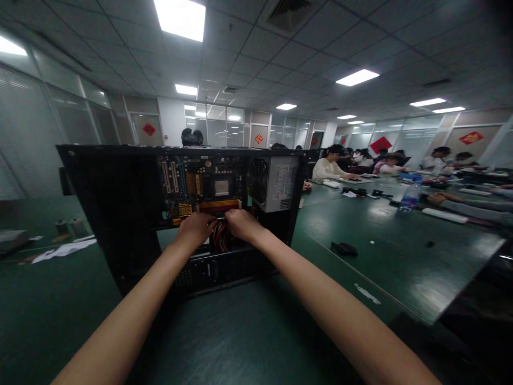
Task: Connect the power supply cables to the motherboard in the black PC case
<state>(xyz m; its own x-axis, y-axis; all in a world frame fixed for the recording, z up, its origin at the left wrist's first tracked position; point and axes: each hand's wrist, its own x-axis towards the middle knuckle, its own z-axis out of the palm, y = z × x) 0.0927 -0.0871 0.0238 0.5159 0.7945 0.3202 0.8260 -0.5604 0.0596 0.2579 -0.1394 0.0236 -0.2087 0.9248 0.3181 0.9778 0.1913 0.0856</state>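
An open black computer case [116, 214] stands on the green table in front of me, its inside facing me. Inside it are a motherboard [234, 179] with a pale square socket and orange-edged memory slots [218, 205], and a silver power supply [281, 184] with a black fan at the upper right. Both my left hand [196, 227] and my right hand [242, 224] reach in at the board's lower edge, close together just under the slots. Their fingers are closed, and what they pinch is hidden. A bundle of coloured cables [221, 238] hangs between and below them.
To the right on the green table [280, 315] lie a black pouch-like object [343, 248] and a white scrap [367, 293]. A plastic bottle [411, 195] stands farther off, near several seated people. White paper [66, 249] and small cylinders [76, 228] are at the left.
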